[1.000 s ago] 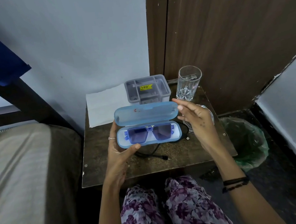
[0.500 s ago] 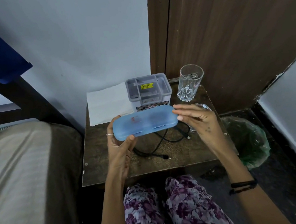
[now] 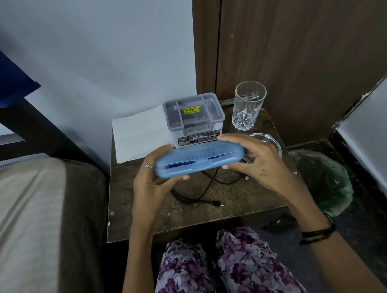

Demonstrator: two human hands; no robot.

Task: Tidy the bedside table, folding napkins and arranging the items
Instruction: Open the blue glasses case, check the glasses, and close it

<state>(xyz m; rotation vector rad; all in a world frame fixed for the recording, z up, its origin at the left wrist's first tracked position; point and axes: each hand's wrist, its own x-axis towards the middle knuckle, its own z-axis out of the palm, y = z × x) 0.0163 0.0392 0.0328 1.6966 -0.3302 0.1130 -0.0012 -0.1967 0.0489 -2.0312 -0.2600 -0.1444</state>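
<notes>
The bedside table (image 3: 148, 218) is a small dark wooden top with a worn, speckled surface, wedged between the bed and a wooden door. At its back left a white napkin (image 3: 139, 134) lies flat. Just right of it, touching its edge, stands a grey compartmented organizer (image 3: 194, 118) with a yellow sticker. A clear drinking glass (image 3: 248, 105) stands upright at the back right corner. A black cable (image 3: 202, 192) curls loosely across the middle, its plug toward the front edge.
</notes>
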